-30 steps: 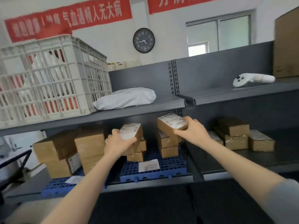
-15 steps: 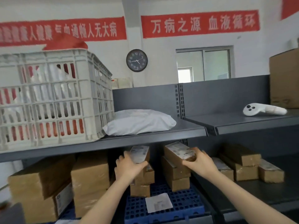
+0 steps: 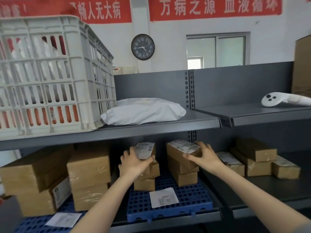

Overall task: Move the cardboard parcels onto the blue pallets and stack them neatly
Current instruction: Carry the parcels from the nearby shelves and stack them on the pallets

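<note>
On the lower shelf, head view: blue pallet (image 3: 185, 201) carries two stacks of small brown cardboard parcels. Left hand (image 3: 134, 163) grips the top parcel (image 3: 145, 150) of the left stack, white label up; right hand (image 3: 204, 156) clasps the top parcel (image 3: 182, 148) of the right stack. Label print unreadable. Red banner (image 3: 215, 7): 万病之源.
</note>
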A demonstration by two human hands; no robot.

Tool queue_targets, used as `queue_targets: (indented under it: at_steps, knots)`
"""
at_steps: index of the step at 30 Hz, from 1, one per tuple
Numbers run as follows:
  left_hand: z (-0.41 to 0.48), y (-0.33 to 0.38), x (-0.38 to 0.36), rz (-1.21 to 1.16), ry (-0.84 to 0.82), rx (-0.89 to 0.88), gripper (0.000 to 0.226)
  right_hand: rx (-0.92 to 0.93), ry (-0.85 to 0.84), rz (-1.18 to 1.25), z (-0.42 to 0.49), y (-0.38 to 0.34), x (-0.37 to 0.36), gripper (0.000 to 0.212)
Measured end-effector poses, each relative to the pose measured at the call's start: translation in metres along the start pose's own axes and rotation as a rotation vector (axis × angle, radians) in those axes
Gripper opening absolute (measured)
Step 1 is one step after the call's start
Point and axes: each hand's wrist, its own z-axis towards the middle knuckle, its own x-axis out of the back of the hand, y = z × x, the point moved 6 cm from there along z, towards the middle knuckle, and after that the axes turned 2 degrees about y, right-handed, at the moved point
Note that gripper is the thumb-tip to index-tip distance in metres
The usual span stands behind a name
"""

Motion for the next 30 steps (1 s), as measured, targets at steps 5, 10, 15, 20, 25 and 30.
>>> queue_targets:
  at_steps: [5,10,15,20,25,30]
  knots:
    - [-0.001,-0.003,0.004,-0.069,0.028,-0.025,0.093,0.020,0.003,0.006,-0.001,-0.002,0.001,0.097]
    - [-0.001,-0.002,0.014,-0.117,0.085,-0.052,0.082,0.054,0.041,-0.006,-0.004,-0.008,0.010,0.094]
    - [-0.003,0.003,0.027,-0.197,0.145,-0.125,0.069,0.162,0.185,-0.048,-0.021,-0.029,0.023,0.081]
    - [-0.004,-0.010,0.033,-0.263,0.165,-0.105,0.057,0.483,0.281,-0.103,-0.056,-0.081,0.004,0.056]
    - [-0.014,-0.027,0.033,-0.302,0.155,-0.100,0.053,0.463,0.159,0.073,-0.065,-0.108,-0.050,0.055]
    - [-0.027,-0.045,0.016,-0.386,0.077,-0.069,0.058,0.152,-0.023,0.363,-0.050,-0.085,-0.104,0.067]
